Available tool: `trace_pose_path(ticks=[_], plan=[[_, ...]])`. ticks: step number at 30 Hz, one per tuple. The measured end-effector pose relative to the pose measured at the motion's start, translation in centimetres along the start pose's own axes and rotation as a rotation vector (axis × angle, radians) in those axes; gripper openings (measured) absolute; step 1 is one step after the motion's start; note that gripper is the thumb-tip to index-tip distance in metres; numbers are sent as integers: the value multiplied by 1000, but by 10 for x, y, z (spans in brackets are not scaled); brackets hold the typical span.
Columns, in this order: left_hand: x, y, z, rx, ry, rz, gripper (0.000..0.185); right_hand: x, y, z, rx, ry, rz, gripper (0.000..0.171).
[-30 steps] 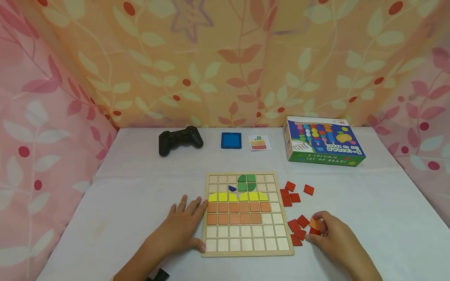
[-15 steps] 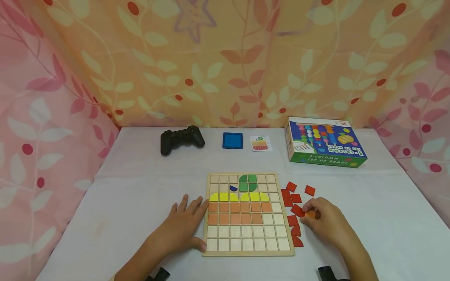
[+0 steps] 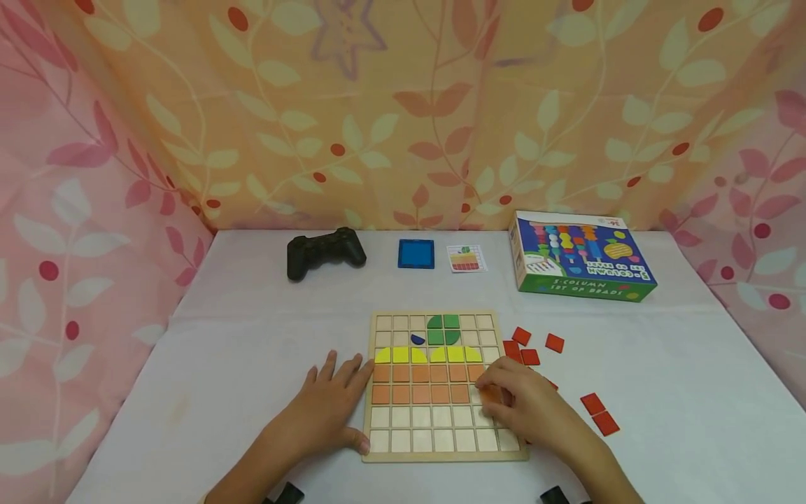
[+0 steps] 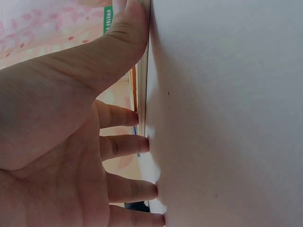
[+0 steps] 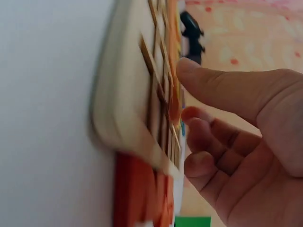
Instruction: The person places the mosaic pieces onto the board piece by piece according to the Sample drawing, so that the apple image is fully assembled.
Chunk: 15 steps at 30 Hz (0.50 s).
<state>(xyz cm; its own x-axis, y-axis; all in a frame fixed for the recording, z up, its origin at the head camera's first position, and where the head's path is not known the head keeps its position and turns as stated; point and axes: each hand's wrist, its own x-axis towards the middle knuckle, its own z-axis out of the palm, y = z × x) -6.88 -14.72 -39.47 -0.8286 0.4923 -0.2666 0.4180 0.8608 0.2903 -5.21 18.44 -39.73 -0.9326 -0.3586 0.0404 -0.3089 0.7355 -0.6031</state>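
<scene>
orange tile going down on the grid board

an orange tile [image 3: 490,394] is sitting under the fingertips of the right hand [image 3: 527,408], at the right end of the board's second orange row, just beside the orange squares already lying there. the fingers are curling down onto it, and the thumb and forefinger are pinching it at the cell; in the right wrist view the thumb is stretching toward the board's raised dividers, with the other fingers bent behind.

the wooden grid board [image 3: 444,454] is lying flat on the tabletop [image 3: 252,329], directly in front of the person. green pieces and a small blue piece are filling cells near its top, a yellow row is running below them, and two orange rows are sitting under that; the lower cells are showing bare wood.

the left hand [image 3: 327,413] is resting flat against the board's left edge, fingers straight and spread, holding nothing; the left wrist view is showing the fingertips touching the tabletop beside the board's rim.

loose red tiles [image 3: 598,413] are lying scattered on the tabletop to the right of the board, some near its upper right corner and two farther out.

along the far edge a black game controller [image 3: 324,252], a blue square tray [image 3: 415,253], a pattern card [image 3: 467,258] and a bead set box [image 3: 579,255] are standing well apart from the board.
</scene>
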Motion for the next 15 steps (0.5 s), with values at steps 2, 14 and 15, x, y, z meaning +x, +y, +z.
trace_pose_path(ticks=[2,14,15], plan=[[0,0,0,-6,2,7,123,3,-3,6,-12,3,-28,29],[-1,-2,-1,-5,7,6,124,11,-12,15,-79,84,69,24],[-1,-2,0,-5,6,8,123,11,-12,15,-80,92,88,23]])
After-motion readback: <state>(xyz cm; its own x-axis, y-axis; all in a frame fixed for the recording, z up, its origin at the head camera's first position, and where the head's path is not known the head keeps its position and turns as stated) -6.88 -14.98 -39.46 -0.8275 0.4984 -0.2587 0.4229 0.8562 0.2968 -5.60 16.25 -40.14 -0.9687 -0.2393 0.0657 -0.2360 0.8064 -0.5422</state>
